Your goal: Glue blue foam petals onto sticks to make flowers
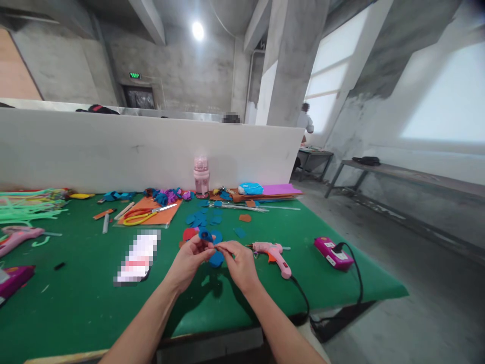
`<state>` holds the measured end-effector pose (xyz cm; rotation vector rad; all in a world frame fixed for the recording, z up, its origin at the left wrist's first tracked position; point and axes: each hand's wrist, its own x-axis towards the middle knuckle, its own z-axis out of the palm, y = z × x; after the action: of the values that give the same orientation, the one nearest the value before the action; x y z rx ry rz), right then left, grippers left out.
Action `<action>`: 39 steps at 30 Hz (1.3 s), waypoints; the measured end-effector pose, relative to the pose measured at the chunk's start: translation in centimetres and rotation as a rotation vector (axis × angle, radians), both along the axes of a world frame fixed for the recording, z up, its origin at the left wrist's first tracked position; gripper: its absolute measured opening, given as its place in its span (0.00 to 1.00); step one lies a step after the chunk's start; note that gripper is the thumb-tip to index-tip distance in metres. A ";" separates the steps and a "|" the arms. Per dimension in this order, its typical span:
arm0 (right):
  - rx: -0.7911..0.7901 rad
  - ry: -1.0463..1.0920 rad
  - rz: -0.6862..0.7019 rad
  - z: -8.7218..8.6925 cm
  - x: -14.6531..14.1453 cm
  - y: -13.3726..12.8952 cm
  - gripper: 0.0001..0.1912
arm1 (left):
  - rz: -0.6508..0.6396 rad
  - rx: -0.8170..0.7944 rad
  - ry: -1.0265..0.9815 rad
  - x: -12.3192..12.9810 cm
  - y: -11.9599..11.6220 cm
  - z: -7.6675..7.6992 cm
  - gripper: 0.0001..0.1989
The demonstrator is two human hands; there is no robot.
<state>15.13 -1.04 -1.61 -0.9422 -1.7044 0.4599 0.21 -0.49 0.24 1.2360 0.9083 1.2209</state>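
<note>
Pinches a curled blue piece (205, 235), matt and soft-looking, at fingertips of left hand (194, 255); thumb pressed to bent fingers. Holds right hand (238, 260) close by, thumb and fingertips together just beside left fingertips; too small to tell what, if anything, between them.

Under and around fingertips: thin blue discs (216, 259), flat, overlapping; round red piece (189, 234) just past left hand. Beyond right hand: brown scrap (245, 218), irregular edge.

Near, right of right hand: pink glue gun (283, 263), smooth plastic, nozzle toward hand, translucent stick at back. Farther right: magenta box (333, 253), boxy, glossy, black cable plugged in.

Left of left hand: flat pixelated item (138, 257), details hidden. Beyond that: scissors (166, 208), metal blades, on orange sheet (156, 219). Straight ahead, farther: pink bottle (201, 177), translucent, upright. Below everything: smooth green tabletop (91, 263).
</note>
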 end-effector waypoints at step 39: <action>-0.267 0.164 -0.096 0.6 0.7 0.0 0.11 | 0.196 -0.069 -0.159 -2.0 0.0 -0.2 0.11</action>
<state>15.80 -1.00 -1.00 -1.1400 -1.4662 0.6935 -1.81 -0.48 0.06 0.9969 0.9621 1.4097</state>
